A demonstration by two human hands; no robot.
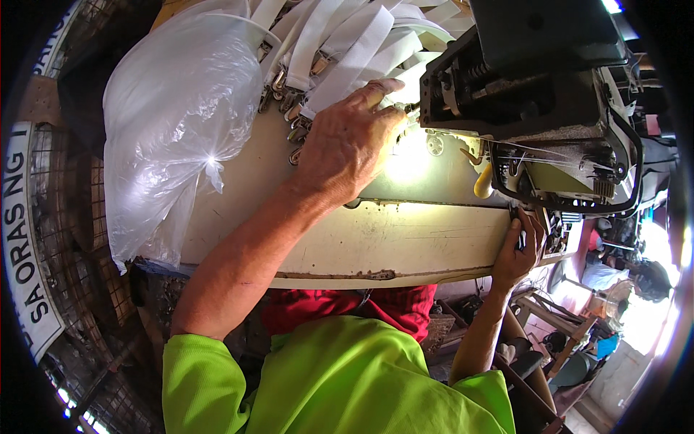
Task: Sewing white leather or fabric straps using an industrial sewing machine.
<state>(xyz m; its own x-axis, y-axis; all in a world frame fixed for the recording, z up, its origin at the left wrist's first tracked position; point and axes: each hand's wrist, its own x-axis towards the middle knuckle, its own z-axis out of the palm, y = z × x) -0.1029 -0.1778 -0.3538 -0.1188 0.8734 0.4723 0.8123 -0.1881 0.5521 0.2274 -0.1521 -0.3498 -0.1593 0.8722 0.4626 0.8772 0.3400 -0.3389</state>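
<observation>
My left hand (350,141) reaches over the work surface beside the needle area of a dark sewing machine (520,94). Its index finger points forward while the others curl; lamp glare and the hand hide whatever they grip. White flat straps (350,43) with metal clips (296,116) lie heaped just beyond and left of this hand. At the table's front edge on the right, my right hand (522,242) is curled around something small and dark, mostly covered by the fingers.
A knotted clear plastic bag (181,108) bulges on the table's left side. Thread runs across the machine, above a yellow-handled part (483,181). The pale table (347,246) has a worn front edge. Wire mesh (72,210) stands at left; cluttered wooden furniture (571,340) at right.
</observation>
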